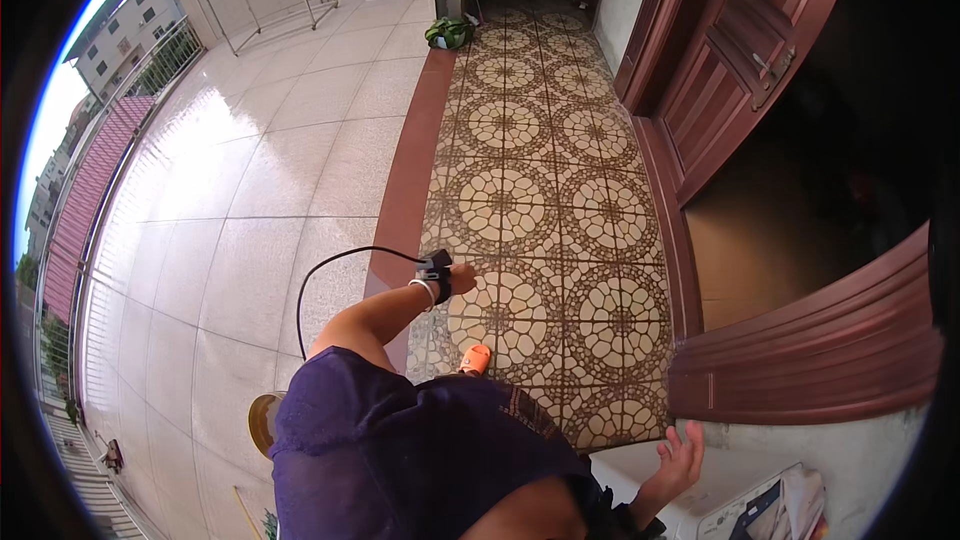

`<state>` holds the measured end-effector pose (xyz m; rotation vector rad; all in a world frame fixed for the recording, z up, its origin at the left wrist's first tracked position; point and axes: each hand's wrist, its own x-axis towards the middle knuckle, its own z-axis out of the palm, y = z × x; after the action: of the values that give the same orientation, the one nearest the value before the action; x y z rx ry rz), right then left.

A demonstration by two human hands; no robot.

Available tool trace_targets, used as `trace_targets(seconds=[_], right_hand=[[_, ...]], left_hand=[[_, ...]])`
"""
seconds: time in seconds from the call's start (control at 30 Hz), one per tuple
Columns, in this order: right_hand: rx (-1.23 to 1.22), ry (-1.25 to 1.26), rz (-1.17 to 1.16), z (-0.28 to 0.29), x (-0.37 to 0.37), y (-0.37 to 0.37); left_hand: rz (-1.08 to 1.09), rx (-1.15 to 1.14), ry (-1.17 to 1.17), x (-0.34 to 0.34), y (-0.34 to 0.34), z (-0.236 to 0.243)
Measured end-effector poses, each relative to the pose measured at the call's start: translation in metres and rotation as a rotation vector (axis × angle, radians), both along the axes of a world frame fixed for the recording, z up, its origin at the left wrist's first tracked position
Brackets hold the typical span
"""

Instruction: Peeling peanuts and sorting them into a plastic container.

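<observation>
The white box-shaped appliance (740,467) stands at the lower right, close against the wall (840,445), and the right hand (682,462) is much the nearer of the two. It lies below and to the right of those fingers, which are spread, lightly bent and show nothing between them; whether the hand touches the top I cannot tell. The appliance's longer visible edge seems to run left to right, though the person's body hides part of it, so its true long axis stays uncertain. A pale cloth (800,503) lies at its right end. The left hand (462,279) is well apart, held out ahead over patterned tiles (503,202), fingers apparently curled in; whether they grip anything I cannot tell. A dark strap (437,266) sits on that wrist, with a black cable (380,248) looping leftward. Beyond, the patterned walkway runs forward between a red-brown strip (408,145) on the left and the doorway with its open door (735,60) on the right, while broad pale tiles (265,175) stretch left to the railing (110,202)
</observation>
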<state>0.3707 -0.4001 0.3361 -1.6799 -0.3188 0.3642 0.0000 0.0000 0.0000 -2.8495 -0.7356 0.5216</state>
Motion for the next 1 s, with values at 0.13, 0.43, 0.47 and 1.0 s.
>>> trace_targets(seconds=[0.13, 0.43, 0.47, 1.0], right_hand=[[0.022, -0.037, 0.335, 0.018, -0.032, 0.122], [-0.212, -0.168, 0.841, -0.006, -0.034, 0.27], [-0.108, -0.231, 0.888, -0.007, -0.032, 0.278], [-0.545, -0.333, 0.599, -0.105, 0.195, 0.228]], left_hand=[[0.168, 0.12, 0.251, -0.119, -0.009, 0.005], [0.324, -0.322, 0.164, -0.155, 0.022, -0.019], [0.226, -0.273, -0.005, -0.146, 0.036, -0.016], [0.082, -0.142, -0.018, 0.152, 0.205, 0.025]])
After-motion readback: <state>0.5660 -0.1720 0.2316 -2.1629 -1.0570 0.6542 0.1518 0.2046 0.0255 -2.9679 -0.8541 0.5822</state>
